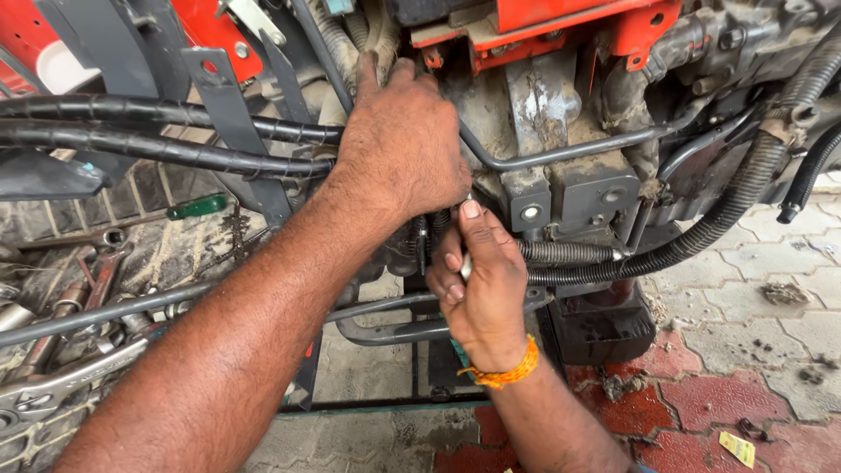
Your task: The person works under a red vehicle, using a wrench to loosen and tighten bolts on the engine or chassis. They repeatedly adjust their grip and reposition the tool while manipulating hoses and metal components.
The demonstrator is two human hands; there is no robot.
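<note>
My left hand [405,140] lies flat and spread on the dirty grey engine block [543,114], with my fingers reaching up behind it. It holds nothing that I can see. My right hand [477,280] is closed around a small shiny metal tool [465,265]. My thumb points up along it. I cannot see its tip, because my hands hide it. So I cannot tell if the part I am working on is loose or tight.

I think the job is in the middle. The black ribbed hose [701,228] and the thin metal pipe [569,151] are on the machine. Nothing I can see has come off. More tools lie in a pile [61,324] on the floor to my left, with a green-handled screwdriver [198,207] near them.
</note>
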